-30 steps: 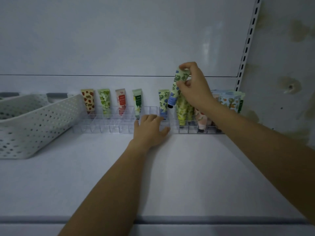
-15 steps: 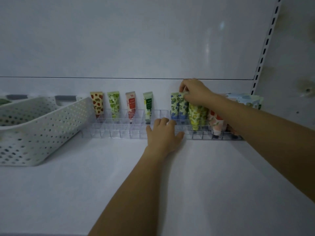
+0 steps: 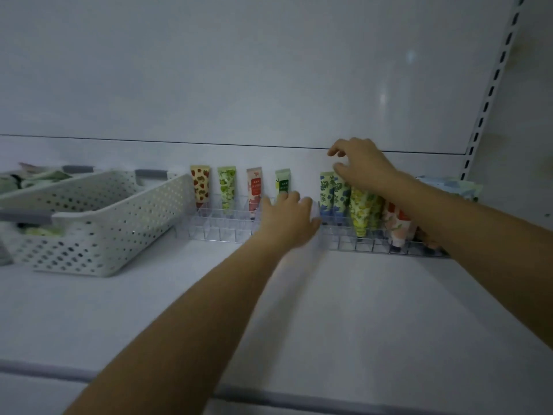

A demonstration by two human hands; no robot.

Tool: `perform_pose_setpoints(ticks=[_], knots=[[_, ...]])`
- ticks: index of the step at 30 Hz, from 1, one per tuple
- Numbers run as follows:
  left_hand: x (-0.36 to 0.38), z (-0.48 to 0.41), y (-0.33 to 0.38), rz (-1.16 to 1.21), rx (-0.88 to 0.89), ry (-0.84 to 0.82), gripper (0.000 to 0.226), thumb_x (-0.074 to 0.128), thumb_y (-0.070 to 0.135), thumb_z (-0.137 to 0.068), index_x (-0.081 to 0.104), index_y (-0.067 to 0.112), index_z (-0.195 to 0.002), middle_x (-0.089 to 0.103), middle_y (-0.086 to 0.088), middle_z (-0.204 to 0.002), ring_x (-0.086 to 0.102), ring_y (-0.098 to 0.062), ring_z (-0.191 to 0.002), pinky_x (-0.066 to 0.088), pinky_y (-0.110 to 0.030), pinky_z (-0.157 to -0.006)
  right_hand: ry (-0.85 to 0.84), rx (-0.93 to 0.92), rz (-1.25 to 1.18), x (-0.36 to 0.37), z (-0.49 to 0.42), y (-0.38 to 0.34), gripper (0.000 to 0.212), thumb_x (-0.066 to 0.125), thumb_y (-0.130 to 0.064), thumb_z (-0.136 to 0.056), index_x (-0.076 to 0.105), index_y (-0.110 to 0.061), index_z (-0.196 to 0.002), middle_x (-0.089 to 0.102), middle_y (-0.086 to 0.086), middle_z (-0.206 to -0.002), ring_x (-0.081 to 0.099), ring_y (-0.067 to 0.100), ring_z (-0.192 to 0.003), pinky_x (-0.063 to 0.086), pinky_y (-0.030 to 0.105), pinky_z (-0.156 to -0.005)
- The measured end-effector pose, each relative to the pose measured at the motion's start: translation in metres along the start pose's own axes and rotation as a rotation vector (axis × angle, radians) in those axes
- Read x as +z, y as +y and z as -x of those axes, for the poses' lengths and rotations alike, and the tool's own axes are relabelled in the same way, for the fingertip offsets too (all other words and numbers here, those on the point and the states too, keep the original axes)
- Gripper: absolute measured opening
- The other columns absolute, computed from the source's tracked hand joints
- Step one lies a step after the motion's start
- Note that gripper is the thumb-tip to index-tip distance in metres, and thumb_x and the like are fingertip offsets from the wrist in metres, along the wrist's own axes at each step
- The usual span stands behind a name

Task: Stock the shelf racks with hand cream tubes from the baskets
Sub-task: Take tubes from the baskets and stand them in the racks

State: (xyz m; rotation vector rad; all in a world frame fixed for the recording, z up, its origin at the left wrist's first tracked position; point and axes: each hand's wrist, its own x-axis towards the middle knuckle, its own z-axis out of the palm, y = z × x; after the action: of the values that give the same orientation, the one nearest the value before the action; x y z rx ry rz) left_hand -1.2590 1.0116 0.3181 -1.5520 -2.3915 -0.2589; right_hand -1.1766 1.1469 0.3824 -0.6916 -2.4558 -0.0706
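My left hand (image 3: 287, 217) lies with straight fingers on the front of the clear plastic compartment rack (image 3: 209, 227), just above centre in my view, holding nothing. My right hand (image 3: 359, 167), at one o'clock from it, hovers over the pair of blue-flowered hand cream tubes (image 3: 326, 191). Its fingers are loosely curled and spread, closed round nothing. The lower fingertips sit right at the top edge of the right-hand tube of that pair, and I cannot tell whether they touch it.

Both blue tubes stand upright, side by side in the rack. At three o'clock from them stand yellow-green leafy tubes (image 3: 359, 212), then a peach-patterned tube (image 3: 395, 227), partly behind my right forearm. At nine to ten o'clock from my left hand, four single tubes stand apart along the rack: a strawberry-print tube (image 3: 200, 187), a green-leaf tube (image 3: 226, 190), a red-and-white tube (image 3: 254, 190) and a pale green tube (image 3: 282, 181).

The white perforated plastic basket (image 3: 104, 235) sits on the white shelf (image 3: 329, 310) at nine o'clock, just beside the rack's left end, with blurred tubes inside. A second white perforated basket (image 3: 89, 196) stands right behind it. Pale printed boxes (image 3: 449, 187) show at three o'clock, behind my right arm.
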Motion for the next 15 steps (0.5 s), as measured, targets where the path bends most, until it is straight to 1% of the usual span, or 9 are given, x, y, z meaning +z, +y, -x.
perform_pose_setpoints(ticks=[2,5,9,12,15], knots=[[-0.025,-0.001,-0.033,-0.073,0.003,0.020,0.051,0.034,0.046,-0.096,0.039,0.016,-0.136,0.041,-0.009,-0.140,0.037,-0.029,-0.129,0.029,-0.050,-0.106,-0.012,-0.064,-0.026,-0.003,0.000,-0.016,0.032,0.049,-0.021,-0.094,0.052,-0.016,-0.125,0.053,0.011,-0.123,0.045,0.029,-0.115,0.039,0.039,-0.096],[-0.062,0.006,-0.089,-0.128,-0.022,0.075,0.047,0.036,0.045,-0.095,0.041,0.018,-0.135,0.044,-0.007,-0.137,0.040,-0.027,-0.127,0.033,-0.046,-0.103,-0.061,-0.150,-0.055,-0.001,-0.003,-0.051,0.034,0.047,-0.024,-0.095,0.050,-0.017,-0.128,0.050,0.011,-0.126,0.043,0.027,-0.116,0.037,0.038,-0.098],[-0.103,0.020,-0.173,-0.122,-0.106,0.049,0.046,0.041,0.044,-0.095,0.042,0.021,-0.134,0.047,-0.005,-0.136,0.046,-0.026,-0.123,0.039,-0.043,-0.099,-0.132,-0.261,-0.090,0.008,-0.013,-0.113,0.035,0.046,-0.028,-0.096,0.048,-0.018,-0.130,0.048,0.011,-0.126,0.045,0.024,-0.116,0.037,0.035,-0.097],[-0.119,0.033,-0.233,-0.079,-0.167,0.021,0.044,0.045,0.039,-0.094,0.045,0.018,-0.132,0.052,-0.006,-0.133,0.050,-0.026,-0.118,0.041,-0.040,-0.098,-0.196,-0.347,-0.112,0.022,-0.025,-0.164,0.036,0.045,-0.032,-0.096,0.048,-0.020,-0.130,0.048,0.009,-0.127,0.047,0.022,-0.115,0.039,0.035,-0.097],[-0.121,0.047,-0.281,-0.016,-0.181,-0.010,0.040,0.050,0.033,-0.093,0.049,0.016,-0.129,0.055,-0.007,-0.130,0.054,-0.024,-0.111,0.040,-0.033,-0.094,-0.236,-0.361,-0.209,0.042,-0.037,-0.212,0.036,0.045,-0.034,-0.096,0.049,-0.021,-0.129,0.050,0.006,-0.127,0.049,0.017,-0.113,0.038,0.026,-0.090]])
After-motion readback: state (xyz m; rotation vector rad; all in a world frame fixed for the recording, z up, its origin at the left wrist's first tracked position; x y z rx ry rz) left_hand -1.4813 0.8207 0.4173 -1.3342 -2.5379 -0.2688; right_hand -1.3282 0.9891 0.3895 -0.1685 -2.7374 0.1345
